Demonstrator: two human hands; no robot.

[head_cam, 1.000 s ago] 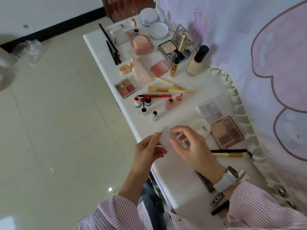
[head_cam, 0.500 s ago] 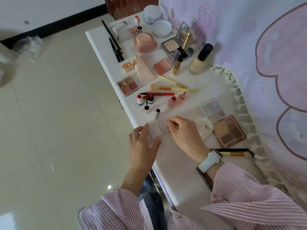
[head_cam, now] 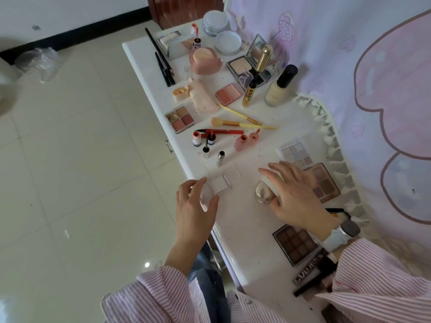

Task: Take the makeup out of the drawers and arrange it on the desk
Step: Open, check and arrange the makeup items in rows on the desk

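A small clear square compact (head_cam: 218, 184) lies open and flat on the white desk (head_cam: 242, 229) near its front edge. My left hand (head_cam: 194, 208) curls round the compact's near left corner, thumb on one side and index finger on the other. To the right sits a shiny egg-shaped case (head_cam: 264, 193). My right hand (head_cam: 297, 197) hovers over it with fingers spread and straight, the thumb beside the case. Several palettes, brushes and small bottles lie spread over the far half of the desk.
A brown eyeshadow palette (head_cam: 295, 243) lies near my right wrist, and a nude palette (head_cam: 323, 183) and a pale palette (head_cam: 295, 151) beyond my right hand. A foundation bottle (head_cam: 278, 88) stands by the pink curtain (head_cam: 373, 89). Tiled floor (head_cam: 81, 159) lies to the left.
Both hands lowered the clear compact from the air onto the desk. My right hand then let go and moved right, over the egg-shaped case.
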